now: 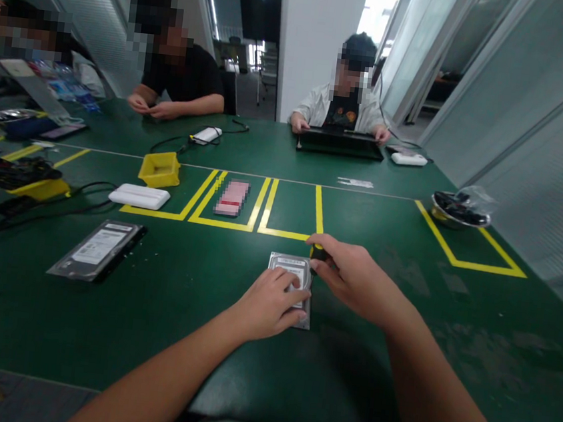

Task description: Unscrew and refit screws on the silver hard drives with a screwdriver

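A silver hard drive (290,261) with a white label lies flat on the green table in front of me. My left hand (272,301) holds it down, fingers curved across its face and reaching its right edge. Over the drive's upper right edge, my right hand (355,272) is closed round the black and yellow handle of a screwdriver (317,251). I cannot make out the screwdriver's tip. Further left rests a second hard drive (99,249), label up, touched by neither hand.
Yellow tape (289,234) marks boxes on the table. Nearby are a yellow bin (160,169), a white power bank (139,196), a blurred pink item (232,198), cables (14,169) and a metal bowl (460,210). Across sit several people, one holding a black panel (340,143).
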{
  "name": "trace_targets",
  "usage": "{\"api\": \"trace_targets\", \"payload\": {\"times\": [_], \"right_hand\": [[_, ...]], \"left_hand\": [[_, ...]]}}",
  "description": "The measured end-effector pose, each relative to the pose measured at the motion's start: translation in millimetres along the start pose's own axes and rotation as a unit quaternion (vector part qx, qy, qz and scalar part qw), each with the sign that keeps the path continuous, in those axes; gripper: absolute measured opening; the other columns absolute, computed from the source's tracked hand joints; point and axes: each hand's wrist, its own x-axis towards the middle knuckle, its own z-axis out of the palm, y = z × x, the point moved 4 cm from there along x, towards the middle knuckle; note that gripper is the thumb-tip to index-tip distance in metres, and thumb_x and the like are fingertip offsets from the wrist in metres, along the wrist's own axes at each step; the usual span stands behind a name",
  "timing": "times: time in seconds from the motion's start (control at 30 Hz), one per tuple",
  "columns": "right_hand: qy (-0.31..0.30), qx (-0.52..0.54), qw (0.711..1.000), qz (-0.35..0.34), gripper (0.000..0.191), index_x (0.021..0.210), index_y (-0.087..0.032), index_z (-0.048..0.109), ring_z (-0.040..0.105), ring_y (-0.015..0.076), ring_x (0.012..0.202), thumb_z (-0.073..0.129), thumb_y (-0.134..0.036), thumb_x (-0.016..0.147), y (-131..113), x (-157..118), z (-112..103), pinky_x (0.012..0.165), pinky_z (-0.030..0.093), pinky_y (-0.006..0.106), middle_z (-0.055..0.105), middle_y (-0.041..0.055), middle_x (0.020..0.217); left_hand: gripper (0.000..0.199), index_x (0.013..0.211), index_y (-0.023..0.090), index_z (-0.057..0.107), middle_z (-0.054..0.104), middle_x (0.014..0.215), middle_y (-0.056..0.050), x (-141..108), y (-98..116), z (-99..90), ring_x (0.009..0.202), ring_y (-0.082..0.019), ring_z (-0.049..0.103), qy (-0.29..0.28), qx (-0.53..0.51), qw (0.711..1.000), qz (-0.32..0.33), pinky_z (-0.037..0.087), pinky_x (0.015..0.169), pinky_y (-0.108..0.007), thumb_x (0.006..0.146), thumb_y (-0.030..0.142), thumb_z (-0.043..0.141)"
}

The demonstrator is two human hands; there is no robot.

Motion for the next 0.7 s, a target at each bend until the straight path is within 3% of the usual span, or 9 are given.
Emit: {"api": "trace_targets", "payload": {"times": [0.13, 0.33, 0.43, 0.6, 0.7], "right_hand": [[0.018, -0.015, 1.000, -0.014, 0.026, 0.120, -0.019, 0.058, 0.064, 0.0226, 0.096, 0.052, -0.023, 0.095, -7, 1, 1, 0.083, 0.047, 0.034, 0.068, 0.0100, 0.108], [0.024, -0.038, 0.999, 0.007, 0.019, 0.109, -0.018, 0.064, 0.060, 0.0201, 0.088, 0.054, -0.025, 0.095, -11, 4, -1, 0.079, 0.048, 0.032, 0.060, 0.0097, 0.102], [0.032, -0.046, 0.998, 0.012, 0.017, 0.108, -0.019, 0.064, 0.059, 0.0187, 0.086, 0.057, -0.026, 0.094, -8, 5, -3, 0.078, 0.048, 0.032, 0.058, 0.0081, 0.100], [0.023, -0.050, 0.998, 0.016, 0.017, 0.106, -0.017, 0.066, 0.059, 0.0181, 0.086, 0.056, -0.023, 0.094, -3, 5, -9, 0.078, 0.048, 0.031, 0.058, 0.0070, 0.098], [0.013, -0.050, 0.999, 0.015, 0.017, 0.107, -0.016, 0.066, 0.059, 0.0176, 0.086, 0.057, -0.022, 0.094, 0, 4, -14, 0.076, 0.047, 0.030, 0.058, 0.0068, 0.100]], "left_hand": [[0.035, 0.122, 0.024, 0.063, 0.058, 0.114, -0.008, 1, -2, 0.5, 0.105, -0.027, 0.050, 0.004, -0.002, 1.000, -0.001, 0.042, 0.092, -0.044, 0.090, 0.039, 0.059], [0.029, 0.115, 0.022, 0.065, 0.062, 0.109, -0.007, 2, -7, -0.5, 0.103, -0.025, 0.053, 0.025, -0.047, 0.999, 0.005, 0.041, 0.092, -0.042, 0.092, 0.037, 0.057], [0.023, 0.107, 0.020, 0.065, 0.065, 0.104, -0.007, 1, -15, -4.4, 0.101, -0.024, 0.055, 0.069, -0.078, 0.994, -0.016, 0.042, 0.091, -0.040, 0.095, 0.034, 0.053], [0.015, 0.095, 0.019, 0.065, 0.066, 0.093, -0.007, 1, -35, -15.4, 0.094, -0.023, 0.057, 0.189, -0.104, 0.970, -0.110, 0.043, 0.085, -0.038, 0.094, 0.028, 0.053], [0.011, 0.089, 0.019, 0.064, 0.065, 0.089, -0.005, 3, -45, -18.4, 0.090, -0.022, 0.057, 0.224, -0.104, 0.957, -0.155, 0.043, 0.082, -0.036, 0.092, 0.024, 0.055]]}}
